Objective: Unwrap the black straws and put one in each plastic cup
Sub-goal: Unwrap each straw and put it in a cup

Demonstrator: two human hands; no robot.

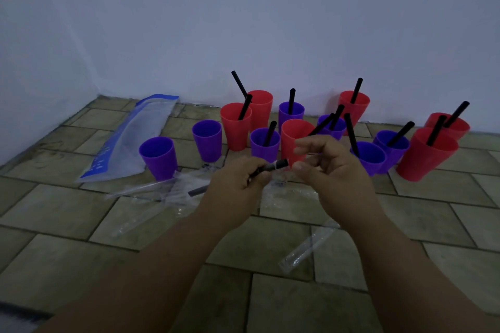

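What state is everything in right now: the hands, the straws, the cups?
Left grip: holds a black straw.
Right grip: fingers curled by that straw's tip; whether it pinches anything is unclear.
Leftmost purple cup: empty.
Second purple cup: empty.
Front-right red cup: has a leaning straw inside.
Clear wrapper: empty, lying flat.
Loose straw: lying among other wrappers.
Blue-edged bag: lying flat.

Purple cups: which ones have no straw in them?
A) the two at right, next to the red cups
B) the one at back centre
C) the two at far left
C: the far-left purple cup and the purple cup beside it both show bare interiors with nothing standing in them.
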